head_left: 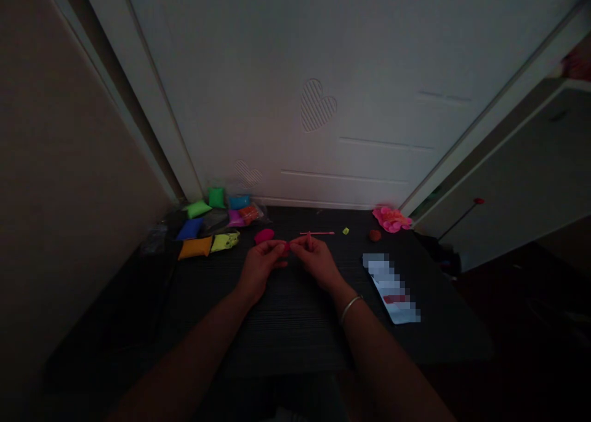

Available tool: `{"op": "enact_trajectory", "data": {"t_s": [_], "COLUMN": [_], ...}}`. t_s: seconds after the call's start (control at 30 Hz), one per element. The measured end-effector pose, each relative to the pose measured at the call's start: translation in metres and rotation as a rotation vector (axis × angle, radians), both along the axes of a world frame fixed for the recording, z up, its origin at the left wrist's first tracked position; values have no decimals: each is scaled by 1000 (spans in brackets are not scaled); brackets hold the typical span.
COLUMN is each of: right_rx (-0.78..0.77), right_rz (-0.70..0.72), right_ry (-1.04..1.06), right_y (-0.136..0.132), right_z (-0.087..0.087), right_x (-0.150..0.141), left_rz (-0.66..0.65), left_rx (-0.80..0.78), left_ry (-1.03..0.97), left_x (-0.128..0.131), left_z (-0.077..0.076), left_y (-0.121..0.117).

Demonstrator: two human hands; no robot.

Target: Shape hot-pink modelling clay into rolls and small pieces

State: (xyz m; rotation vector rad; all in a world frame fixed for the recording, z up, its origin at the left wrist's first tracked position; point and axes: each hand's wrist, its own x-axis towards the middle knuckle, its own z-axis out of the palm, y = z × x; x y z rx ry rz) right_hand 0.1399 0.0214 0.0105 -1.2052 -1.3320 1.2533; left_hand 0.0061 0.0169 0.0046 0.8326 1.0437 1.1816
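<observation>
My left hand and my right hand meet over the dark table, fingertips pinched together. Between them is a small piece of pinkish-red modelling clay, mostly covered by the fingers. Just behind my left hand lies a larger pink clay lump. A thin pink modelling tool rests flat beyond my right hand, with a small yellow clay bit to its right. Farther right sit a brownish-orange ball and a pink petalled clay piece.
Several coloured clay packets, among them an orange packet and an opened yellow one, lie at the back left. A lit phone lies right of my right hand. A white panel with heart reliefs rises behind the table.
</observation>
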Motion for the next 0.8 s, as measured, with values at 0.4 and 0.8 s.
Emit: {"op": "enact_trajectory", "data": {"t_s": [0.4,0.8], "right_rx": [40,29], "right_rz": [-11,-15], "right_ry": [-38,-24], "right_y": [-2,-1], "right_z": [0,-1], "right_x": [-2,-3], "left_rz": [1,-18], "left_rx": [44,16], "left_ry": [98,55], "left_x": [0,0], "left_z": [-1,3], "left_y": [0,-1]}}
